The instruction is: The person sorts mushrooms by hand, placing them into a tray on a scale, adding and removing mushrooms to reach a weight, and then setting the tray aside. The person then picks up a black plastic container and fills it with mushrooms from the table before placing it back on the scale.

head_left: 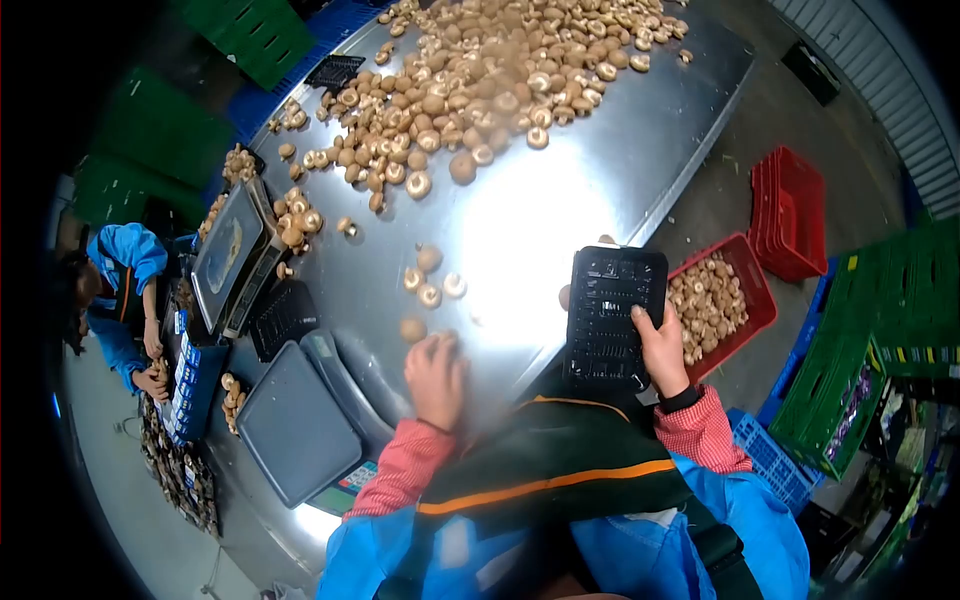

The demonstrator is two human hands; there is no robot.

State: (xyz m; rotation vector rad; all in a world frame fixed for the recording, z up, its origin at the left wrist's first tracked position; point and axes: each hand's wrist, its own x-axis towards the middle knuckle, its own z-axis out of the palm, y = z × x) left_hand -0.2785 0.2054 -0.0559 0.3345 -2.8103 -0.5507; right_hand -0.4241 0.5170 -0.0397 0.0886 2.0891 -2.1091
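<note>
A black plastic tray (pixel 607 325) is in my right hand (pixel 663 352), with the thumb on its face and the fingers behind it. My left hand (pixel 437 380) is over the metal table, its fingers curled and slightly blurred. Whatever lies under those fingers is hidden. Just beyond them sits a brown mushroom (pixel 412 328), and a few more loose mushrooms (pixel 429 258) lie a little farther up. A large heap of mushrooms (pixel 470 80) covers the far part of the table (pixel 680 130).
A grey-topped scale (pixel 300 424) stands left of my left hand, with another scale (pixel 228 255) beyond it. A red crate of mushrooms (pixel 752 290) is at right, near stacked red crates (pixel 788 212) and green crates (pixel 830 400). A co-worker (pixel 125 270) handles items at far left.
</note>
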